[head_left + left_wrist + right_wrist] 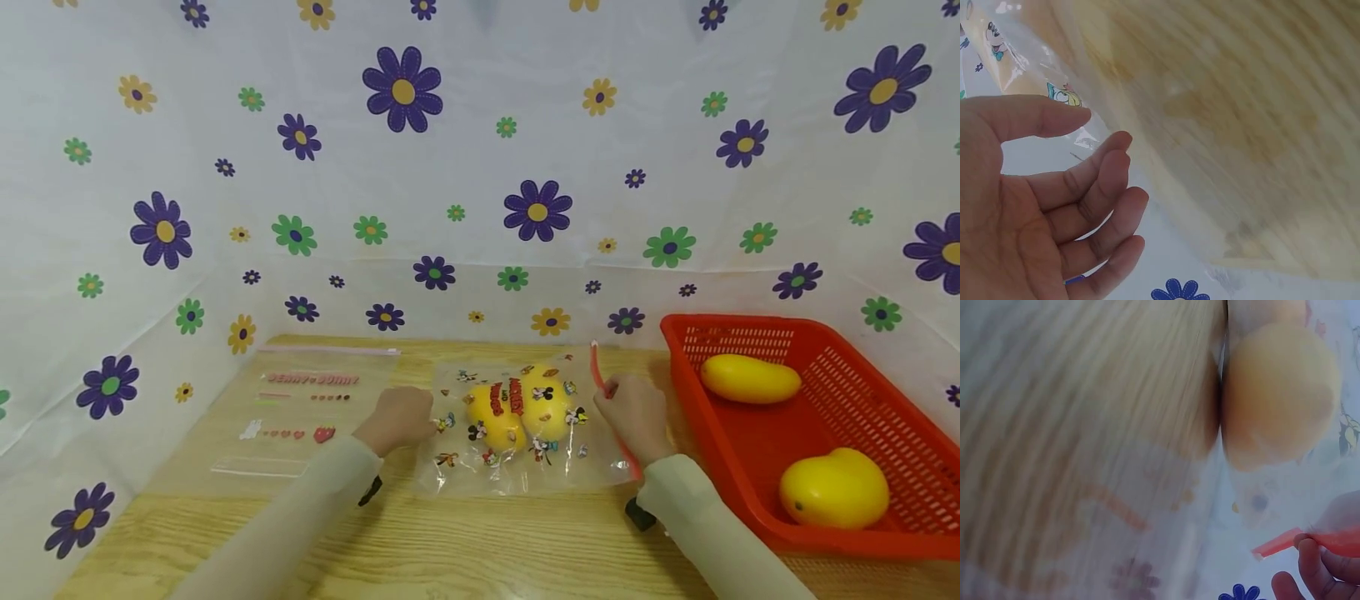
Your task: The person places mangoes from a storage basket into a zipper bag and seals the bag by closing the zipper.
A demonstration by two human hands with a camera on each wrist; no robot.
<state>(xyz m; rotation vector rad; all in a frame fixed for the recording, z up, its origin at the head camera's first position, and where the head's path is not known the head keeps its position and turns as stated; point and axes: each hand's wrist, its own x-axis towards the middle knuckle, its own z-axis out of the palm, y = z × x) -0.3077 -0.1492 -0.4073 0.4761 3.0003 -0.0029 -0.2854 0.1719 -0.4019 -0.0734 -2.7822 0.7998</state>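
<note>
On the left, a clear bag with pink lettering (300,408) lies flat on the tabletop (465,542). Next to it the person's left grip (400,419) has its thumb and curved fingers apart, right at the near-side end of the cartoon bag (577,462); I'd press that end down gently so nothing slides. The cartoon bag lies in the middle, two yellow fruits (546,404) side by side inside, well clear of its mouth, which should help. At its right edge the right grip (637,412) pinches the red strip (597,367) partway along; to my eye, squeezing firmly and running along it in short, even strokes, with the plastic kept taut, would work best. Farther right, the red basket (708,450) holds a long fruit (752,379) and a rounder one (835,490); the elbow ought to stay off its rim.
</note>
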